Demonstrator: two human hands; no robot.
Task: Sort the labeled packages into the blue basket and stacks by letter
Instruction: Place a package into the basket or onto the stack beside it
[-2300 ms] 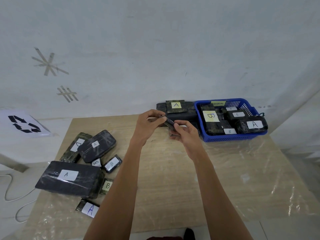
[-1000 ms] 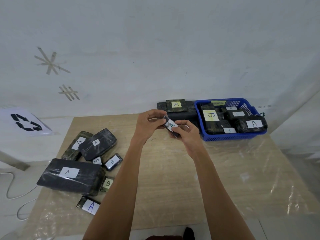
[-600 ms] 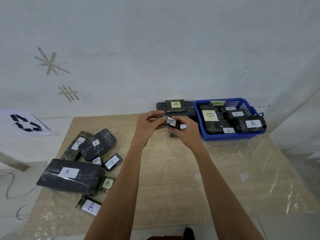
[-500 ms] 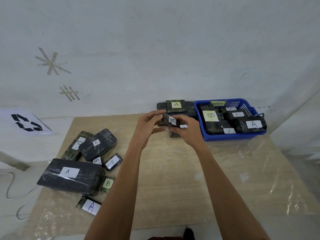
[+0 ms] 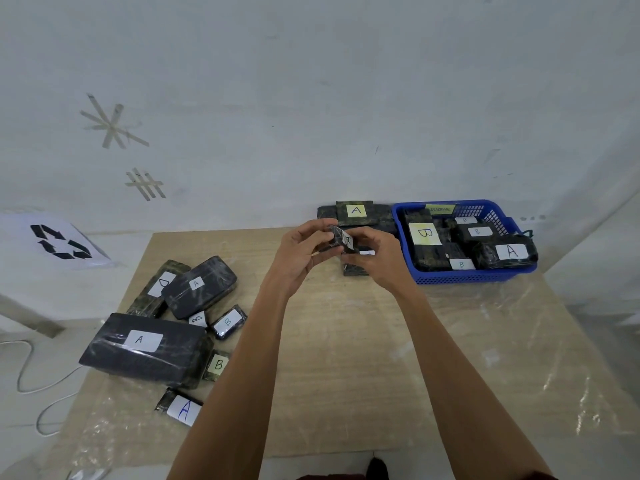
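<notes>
Blue basket (image 5: 467, 279), black white-labelled packages (image 5: 142, 355)

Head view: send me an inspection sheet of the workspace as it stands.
Surface: wooden table under clear plastic film.
Job's things: small A-labelled package held up; blue basket holds B and A packages; A stack beside it; unsorted packages at left.
Clutter: nothing seen.
Grippers: left hand and right hand both pinch that package.
Cables: white cable on floor, left.
Surroundings: white wall with tape marks; recycling sign at left.
</notes>
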